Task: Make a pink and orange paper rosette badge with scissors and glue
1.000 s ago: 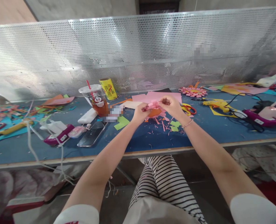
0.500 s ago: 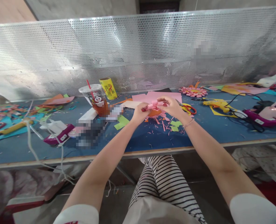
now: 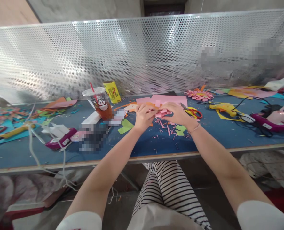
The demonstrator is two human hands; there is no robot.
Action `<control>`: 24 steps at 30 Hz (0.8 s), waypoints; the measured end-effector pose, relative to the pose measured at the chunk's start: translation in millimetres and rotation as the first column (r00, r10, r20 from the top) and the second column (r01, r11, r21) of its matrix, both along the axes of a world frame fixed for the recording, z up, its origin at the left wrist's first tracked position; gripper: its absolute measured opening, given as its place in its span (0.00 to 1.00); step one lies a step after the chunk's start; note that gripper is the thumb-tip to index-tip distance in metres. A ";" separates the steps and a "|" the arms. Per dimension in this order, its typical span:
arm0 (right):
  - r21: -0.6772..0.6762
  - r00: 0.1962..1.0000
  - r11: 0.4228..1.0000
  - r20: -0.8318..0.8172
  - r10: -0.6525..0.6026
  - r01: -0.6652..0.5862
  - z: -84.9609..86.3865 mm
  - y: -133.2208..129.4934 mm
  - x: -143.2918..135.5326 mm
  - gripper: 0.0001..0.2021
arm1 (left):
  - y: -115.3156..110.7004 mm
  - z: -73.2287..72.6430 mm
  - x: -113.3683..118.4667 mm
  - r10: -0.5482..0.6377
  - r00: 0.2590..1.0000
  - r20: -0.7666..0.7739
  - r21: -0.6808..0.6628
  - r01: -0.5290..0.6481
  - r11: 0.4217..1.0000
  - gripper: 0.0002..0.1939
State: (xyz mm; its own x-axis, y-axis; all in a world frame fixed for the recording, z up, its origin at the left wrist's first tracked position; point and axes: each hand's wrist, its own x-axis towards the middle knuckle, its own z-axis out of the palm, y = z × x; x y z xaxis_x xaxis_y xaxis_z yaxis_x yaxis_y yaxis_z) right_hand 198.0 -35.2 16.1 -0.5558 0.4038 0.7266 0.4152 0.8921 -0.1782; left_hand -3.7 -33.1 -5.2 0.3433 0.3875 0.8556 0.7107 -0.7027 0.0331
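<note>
Between my hands is a pink paper flower [image 3: 163, 113] with looped, curled strips, partly hidden by my fingers. My left hand [image 3: 144, 117] closes on its left side, fingers pointing right across it. From the right, my right hand [image 3: 175, 112] curls its thumb and fingers round the other side. Pink paper scraps [image 3: 167, 125] and green paper pieces [image 3: 180, 129] lie on the table below. Behind the hands rests a sheet of pink paper [image 3: 173, 98]. Scissors with red and yellow handles [image 3: 194, 112] lie just right of my right hand.
A drink cup with a red straw [image 3: 101, 105] and a yellow box [image 3: 112, 91] stand to the left. A finished-looking pink flower [image 3: 199, 93] and a yellow glue gun [image 3: 224, 108] lie to the right. Purple power strips [image 3: 61, 139] with cords flank the work area. A perforated metal screen [image 3: 132, 57] rises behind.
The flower has been turned and lowered slightly between my hands. My left hand has rolled over so its back shows more, with its fingers now reaching across the flower.
</note>
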 end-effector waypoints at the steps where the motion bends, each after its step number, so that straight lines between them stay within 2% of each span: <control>1: 0.045 1.000 0.999 -0.004 -0.027 0.027 -0.7 -1.3 -0.6 0.18 | -0.4 -0.4 -0.4 0.004 1.000 0.011 0.022 -0.004 1.000 0.09; 8: 0.315 0.994 0.944 -0.053 -0.090 0.103 -11.6 -7.1 -3.6 0.13 | -6.0 -3.2 -7.4 0.040 0.998 0.057 0.143 -0.048 0.988 0.08; 12: 0.438 0.990 0.889 -0.097 -0.103 0.135 -12.8 -12.1 -3.2 0.15 | -8.4 -5.0 -13.3 -0.009 1.000 0.013 0.224 0.006 0.975 0.08; 15: 0.426 0.989 0.893 -0.099 -0.113 0.144 -11.4 -15.3 -3.3 0.15 | -8.8 -5.5 -16.3 -0.054 0.998 -0.017 0.265 0.057 0.962 0.09; 18: 0.398 0.990 0.907 -0.095 -0.108 0.137 -10.7 -15.8 -3.8 0.14 | -8.7 -4.6 -17.5 -0.033 0.997 -0.065 0.301 0.052 0.952 0.10; 21: 0.402 0.992 0.908 -0.095 -0.089 0.120 -11.7 -13.5 -4.0 0.12 | -9.7 -1.8 -16.9 -0.022 0.995 -0.093 0.286 0.048 0.957 0.10; 24: 0.401 0.992 0.908 -0.091 -0.092 0.121 -13.1 -11.0 -4.2 0.11 | -11.2 1.4 -15.6 -0.067 0.995 -0.078 0.219 0.082 0.972 0.11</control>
